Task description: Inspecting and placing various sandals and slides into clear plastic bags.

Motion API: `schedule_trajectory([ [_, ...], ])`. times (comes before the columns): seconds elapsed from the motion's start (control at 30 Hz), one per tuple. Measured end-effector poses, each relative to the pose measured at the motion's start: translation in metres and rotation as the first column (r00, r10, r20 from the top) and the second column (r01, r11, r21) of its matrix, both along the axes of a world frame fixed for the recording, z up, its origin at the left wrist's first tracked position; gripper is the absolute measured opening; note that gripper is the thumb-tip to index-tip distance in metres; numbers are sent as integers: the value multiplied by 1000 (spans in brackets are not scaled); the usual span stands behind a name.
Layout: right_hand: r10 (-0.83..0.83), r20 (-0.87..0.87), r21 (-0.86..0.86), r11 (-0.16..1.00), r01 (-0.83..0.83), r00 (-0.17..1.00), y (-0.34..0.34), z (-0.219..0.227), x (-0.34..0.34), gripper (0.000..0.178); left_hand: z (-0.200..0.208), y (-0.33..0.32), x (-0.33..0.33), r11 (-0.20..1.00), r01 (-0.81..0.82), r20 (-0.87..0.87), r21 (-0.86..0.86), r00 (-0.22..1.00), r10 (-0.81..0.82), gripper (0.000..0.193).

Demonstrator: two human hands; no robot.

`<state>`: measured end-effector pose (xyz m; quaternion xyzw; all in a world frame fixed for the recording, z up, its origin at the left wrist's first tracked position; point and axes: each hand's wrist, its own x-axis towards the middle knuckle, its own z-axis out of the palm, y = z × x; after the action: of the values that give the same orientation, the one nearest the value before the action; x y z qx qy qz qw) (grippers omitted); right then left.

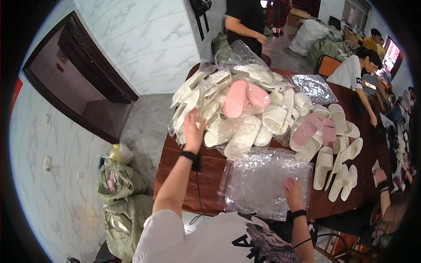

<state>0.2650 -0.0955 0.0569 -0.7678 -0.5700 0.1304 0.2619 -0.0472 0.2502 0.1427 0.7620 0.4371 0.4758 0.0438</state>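
Note:
My left hand (193, 129) reaches up to the near left side of a heap of bagged white slippers (228, 127) and touches one of the clear bags. A pink pair (245, 98) lies on top of that heap. My right hand (293, 193) rests flat, fingers apart, on a stack of empty clear plastic bags (258, 179) lying at the near edge of the brown table (175, 171). Both wrists carry dark bands.
Loose white slippers (337, 166) and pink slippers (313, 129) lie unbagged at the right of the table. One person stands at the far end, another leans over the right side, a third hand (379, 175) shows at the right. Green sacks (123, 201) sit on the floor, left.

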Motion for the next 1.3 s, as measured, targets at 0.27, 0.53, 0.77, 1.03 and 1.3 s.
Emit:
schedule_trajectory([
  [0.27,-124,-63,-34,992,122,990,-30,27,-11,22,-35,203,-48,970,-196,-136,-147,975,177,44],
  [0.53,-176,-123,-148,976,157,977,-45,12,-32,15,-86,271,-72,702,-329,-160,-631,941,298,69],
  [0.77,-181,-139,-184,971,154,974,-31,7,-25,17,-66,261,-67,785,-406,-390,-468,892,229,29],
  [1.03,-119,-125,-183,979,95,985,-17,16,-21,16,32,186,-67,903,87,360,-420,930,77,17],
  [1.3,-104,-967,-111,994,-21,234,39,65,-51,39,115,-46,9,692,634,910,-344,407,78,17],
])
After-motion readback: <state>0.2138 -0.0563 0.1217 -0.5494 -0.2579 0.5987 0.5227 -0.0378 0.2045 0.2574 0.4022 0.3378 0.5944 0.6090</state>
